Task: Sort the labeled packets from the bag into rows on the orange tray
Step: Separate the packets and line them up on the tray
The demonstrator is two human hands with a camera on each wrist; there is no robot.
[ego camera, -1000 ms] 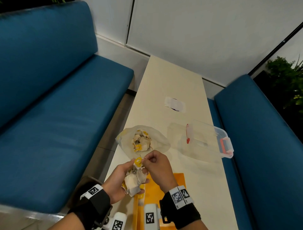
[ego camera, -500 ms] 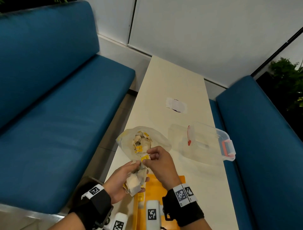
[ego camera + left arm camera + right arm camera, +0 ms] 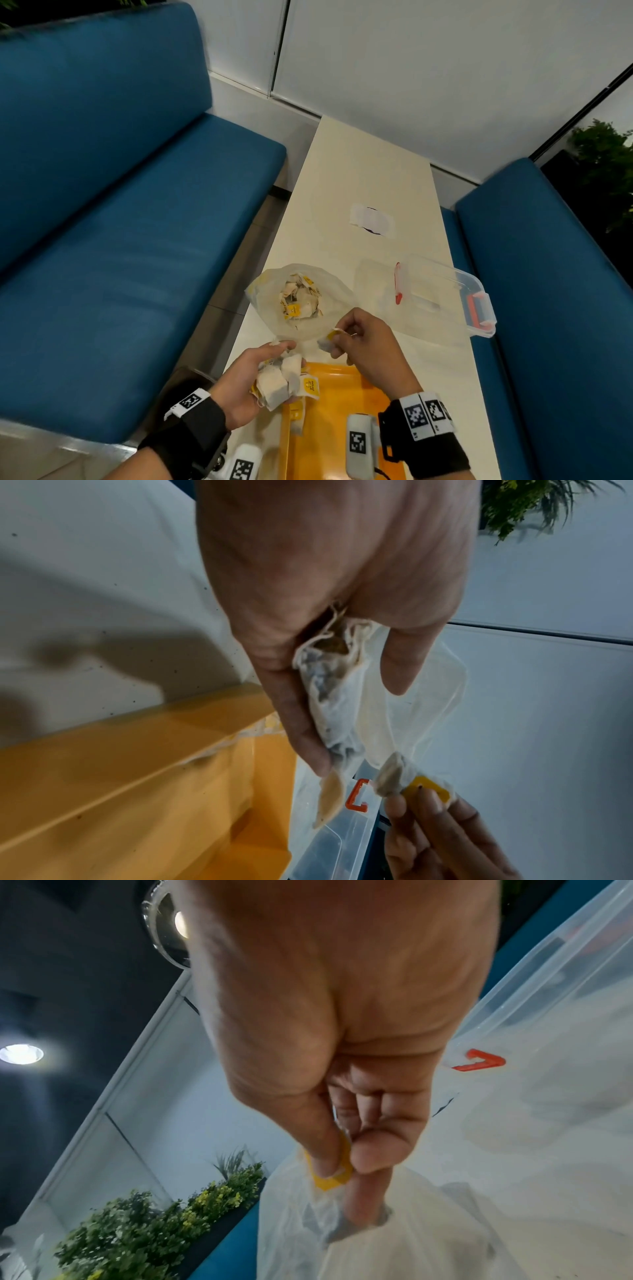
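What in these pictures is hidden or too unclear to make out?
- Printing on the yellow tag of the packets in the left hand: too small, head view.
- Near end of the orange tray: cut off by the bottom edge and covered by the wrists.
- Packet in the right hand: mostly hidden by the fingers, right wrist view.
- Number of packets inside the bag: a blurry heap.

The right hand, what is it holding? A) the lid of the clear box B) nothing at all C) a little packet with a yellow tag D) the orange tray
C: the right hand pinches one small packet by its yellow tag, apart from the bunch held in the left hand; the wrist view shows the thumb pressed on that tag.
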